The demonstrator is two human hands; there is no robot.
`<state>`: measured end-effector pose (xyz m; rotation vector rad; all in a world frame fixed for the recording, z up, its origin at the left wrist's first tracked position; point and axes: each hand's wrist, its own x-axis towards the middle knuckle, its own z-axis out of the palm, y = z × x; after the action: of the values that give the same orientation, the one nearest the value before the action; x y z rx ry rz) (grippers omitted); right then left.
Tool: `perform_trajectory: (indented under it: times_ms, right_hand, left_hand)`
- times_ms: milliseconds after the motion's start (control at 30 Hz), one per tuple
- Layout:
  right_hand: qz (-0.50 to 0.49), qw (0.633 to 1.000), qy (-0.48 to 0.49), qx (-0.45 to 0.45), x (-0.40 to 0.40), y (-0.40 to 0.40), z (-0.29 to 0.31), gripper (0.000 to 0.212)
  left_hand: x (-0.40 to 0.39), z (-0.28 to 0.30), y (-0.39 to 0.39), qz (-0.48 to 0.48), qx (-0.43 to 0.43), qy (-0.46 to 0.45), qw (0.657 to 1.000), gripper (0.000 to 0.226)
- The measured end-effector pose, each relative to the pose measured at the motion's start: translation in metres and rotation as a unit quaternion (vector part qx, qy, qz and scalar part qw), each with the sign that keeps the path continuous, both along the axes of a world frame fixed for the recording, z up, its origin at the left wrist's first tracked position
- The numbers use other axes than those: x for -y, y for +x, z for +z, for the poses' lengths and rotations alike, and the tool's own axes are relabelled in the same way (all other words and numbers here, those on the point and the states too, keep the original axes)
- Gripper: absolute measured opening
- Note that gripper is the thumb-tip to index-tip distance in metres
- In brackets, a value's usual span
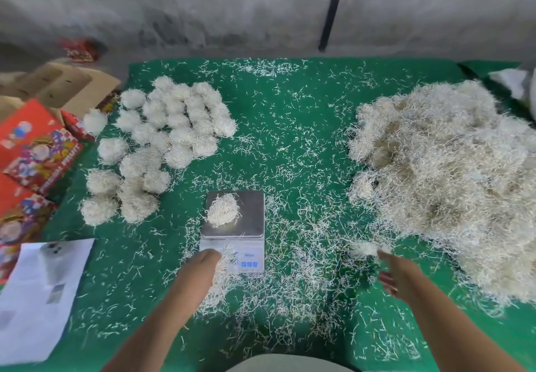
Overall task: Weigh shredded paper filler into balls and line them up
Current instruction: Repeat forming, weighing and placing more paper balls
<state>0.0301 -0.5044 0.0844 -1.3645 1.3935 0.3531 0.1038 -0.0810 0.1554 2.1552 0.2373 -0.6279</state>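
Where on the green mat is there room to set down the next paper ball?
Roomiest is the green mat between the finished white shredded-paper balls and the big loose shredded-paper heap, beyond the small silver scale, with only stray shreds. Crowded: the mat's left side and the shred-strewn area near both hands.

No text, number or brand can be read with certainty. The display panel of the small silver digital scale [233, 226] is blurred and partly covered by shredded paper, so no reading can be taken. The printing on the red illustrated cartons [34, 145] and the white paper sheet [40, 296] is too blurred to read.
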Motion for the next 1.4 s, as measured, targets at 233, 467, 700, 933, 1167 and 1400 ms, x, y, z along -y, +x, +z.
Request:
perform_trajectory:
  times_ms: [233,467,700,933,1167,1400]
  right_hand:
    - [0.006,0.999,0.034,-0.025,-0.057,-0.069,-0.011,0.039]
    - [0.026,0.998,0.058,-0.021,-0.092,-0.095,0.011,0.036]
    - [0.023,0.998,0.043,-0.035,-0.113,-0.106,0.022,0.038]
    - [0.008,0.999,0.037,-0.026,-0.123,-0.107,0.008,0.026]
    - [0.054,0.998,-0.015,0.026,-0.131,-0.077,-0.003,0.021]
    - [0.112,0.991,-0.009,0.074,-0.148,-0.034,-0.011,0.027]
  left_hand:
    - [-0.015,0.009,0.09,-0.049,0.126,0.069,0.988,0.038]
    - [0.023,-0.016,0.151,-0.151,0.188,0.109,0.964,0.034]
    - [0.054,-0.063,0.158,-0.125,0.169,0.078,0.975,0.014]
    - [0.025,-0.06,0.148,-0.105,0.245,0.116,0.957,0.025]
    - [-0.085,-0.027,0.089,0.028,0.287,0.145,0.946,0.016]
    - [-0.139,-0.037,0.029,0.092,0.267,0.166,0.945,0.021]
